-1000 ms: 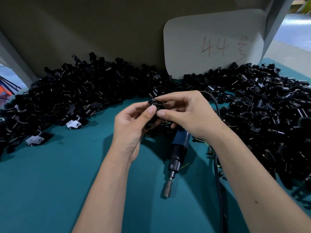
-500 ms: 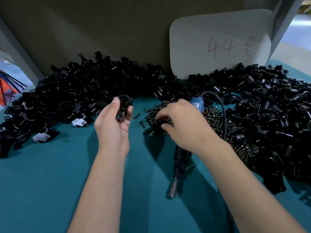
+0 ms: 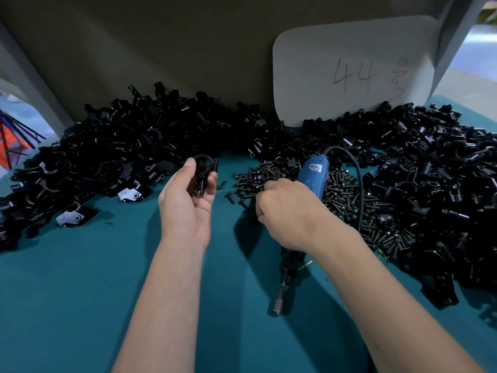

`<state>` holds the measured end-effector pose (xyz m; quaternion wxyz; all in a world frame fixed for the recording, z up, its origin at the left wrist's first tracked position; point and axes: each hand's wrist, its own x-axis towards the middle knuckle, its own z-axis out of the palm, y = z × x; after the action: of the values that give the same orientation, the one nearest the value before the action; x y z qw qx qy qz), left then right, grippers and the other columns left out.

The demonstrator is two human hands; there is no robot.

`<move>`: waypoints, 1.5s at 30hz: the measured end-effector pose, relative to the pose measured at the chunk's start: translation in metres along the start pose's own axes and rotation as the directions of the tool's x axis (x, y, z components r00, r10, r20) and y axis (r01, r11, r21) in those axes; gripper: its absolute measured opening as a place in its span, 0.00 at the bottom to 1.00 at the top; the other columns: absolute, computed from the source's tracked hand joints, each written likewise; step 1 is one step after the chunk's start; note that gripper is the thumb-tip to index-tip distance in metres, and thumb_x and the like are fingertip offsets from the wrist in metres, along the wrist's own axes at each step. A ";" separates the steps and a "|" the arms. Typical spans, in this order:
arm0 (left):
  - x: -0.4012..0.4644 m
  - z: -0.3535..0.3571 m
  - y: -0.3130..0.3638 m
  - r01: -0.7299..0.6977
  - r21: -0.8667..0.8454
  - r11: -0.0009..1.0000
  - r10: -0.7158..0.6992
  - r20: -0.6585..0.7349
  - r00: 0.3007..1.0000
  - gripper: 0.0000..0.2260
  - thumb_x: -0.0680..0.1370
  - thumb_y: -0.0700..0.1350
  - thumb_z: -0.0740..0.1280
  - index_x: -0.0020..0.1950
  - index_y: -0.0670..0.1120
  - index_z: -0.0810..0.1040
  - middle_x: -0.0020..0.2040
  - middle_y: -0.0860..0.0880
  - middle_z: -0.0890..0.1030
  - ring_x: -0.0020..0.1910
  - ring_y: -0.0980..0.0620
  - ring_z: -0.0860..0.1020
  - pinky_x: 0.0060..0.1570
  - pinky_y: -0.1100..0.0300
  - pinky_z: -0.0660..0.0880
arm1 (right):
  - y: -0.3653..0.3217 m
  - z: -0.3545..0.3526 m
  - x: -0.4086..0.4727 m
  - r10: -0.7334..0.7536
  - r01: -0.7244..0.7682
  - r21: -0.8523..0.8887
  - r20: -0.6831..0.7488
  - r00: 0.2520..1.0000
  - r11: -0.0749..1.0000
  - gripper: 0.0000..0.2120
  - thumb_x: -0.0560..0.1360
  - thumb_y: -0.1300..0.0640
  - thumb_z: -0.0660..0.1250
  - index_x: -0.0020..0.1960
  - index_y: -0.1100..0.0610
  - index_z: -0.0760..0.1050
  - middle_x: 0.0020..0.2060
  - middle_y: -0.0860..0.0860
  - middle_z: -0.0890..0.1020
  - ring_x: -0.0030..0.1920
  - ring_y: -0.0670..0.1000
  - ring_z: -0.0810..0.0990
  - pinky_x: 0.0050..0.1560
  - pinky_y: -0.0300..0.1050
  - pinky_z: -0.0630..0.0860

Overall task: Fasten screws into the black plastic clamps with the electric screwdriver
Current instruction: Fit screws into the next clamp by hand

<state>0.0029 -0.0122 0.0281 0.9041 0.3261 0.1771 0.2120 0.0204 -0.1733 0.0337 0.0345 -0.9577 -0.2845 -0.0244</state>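
Observation:
My left hand [image 3: 188,203] holds a black plastic clamp [image 3: 202,170] with a round ring at its top, thumb on its left side and fingers behind it. My right hand [image 3: 285,211] reaches knuckles-up into a heap of dark screws [image 3: 271,176], its fingertips curled down among them; whether a screw is pinched is hidden. The blue electric screwdriver [image 3: 313,175] lies on the teal table under my right wrist, its black nose and metal bit [image 3: 279,300] pointing toward me.
Large piles of black clamps lie at the back left [image 3: 113,157] and along the right [image 3: 435,179]. A white card marked "44" [image 3: 352,71] leans on the back wall. The screwdriver's black cable [image 3: 359,179] loops over the screws. Teal table surface [image 3: 80,292] spreads in front.
My hands have parted: the left one carried the clamp to the left, and the right one dropped onto the screw heap beside the screwdriver, where it stays.

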 end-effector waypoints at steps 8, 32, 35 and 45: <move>-0.002 0.000 0.000 0.029 0.002 1.000 -0.029 0.008 1.000 0.05 0.80 0.39 0.71 0.48 0.38 0.79 0.36 0.44 0.85 0.36 0.48 0.83 0.38 0.63 0.80 | -0.003 -0.003 -0.003 -0.008 0.008 -0.028 0.023 1.000 1.000 0.06 0.79 0.52 0.67 0.53 0.53 0.80 0.54 0.52 0.75 0.56 0.55 0.71 0.53 0.47 0.62; -0.017 0.004 -0.015 0.036 0.405 0.914 -0.152 0.257 0.954 0.04 0.80 0.40 0.70 0.47 0.45 0.84 0.45 0.46 0.86 0.40 0.52 0.85 0.42 0.64 0.81 | 0.030 -0.021 -0.003 0.236 0.002 0.911 -0.109 0.965 0.412 0.07 0.80 0.67 0.69 0.54 0.58 0.81 0.34 0.55 0.86 0.34 0.56 0.87 0.36 0.47 0.84; -0.018 0.005 -0.016 0.019 0.424 0.906 -0.152 0.283 0.947 0.05 0.80 0.40 0.69 0.47 0.46 0.84 0.46 0.46 0.86 0.41 0.52 0.85 0.42 0.64 0.81 | 0.030 -0.022 -0.003 0.274 0.019 0.945 -0.114 0.955 0.326 0.02 0.80 0.66 0.69 0.49 0.62 0.79 0.34 0.56 0.86 0.34 0.58 0.87 0.33 0.45 0.82; -0.019 0.006 -0.027 -0.201 0.477 0.855 -0.037 0.444 0.895 0.03 0.80 0.36 0.69 0.52 0.42 0.83 0.46 0.42 0.83 0.42 0.48 0.82 0.41 0.61 0.80 | 0.034 -0.022 -0.004 0.439 0.128 0.973 -0.201 0.875 0.190 0.06 0.75 0.57 0.78 0.40 0.56 0.84 0.28 0.52 0.79 0.26 0.48 0.74 0.26 0.38 0.69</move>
<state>-0.0029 -0.0436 0.0175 0.7908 0.6006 0.0045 0.1177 0.0353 -0.2053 0.0540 0.6935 -0.7091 -0.1163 -0.0523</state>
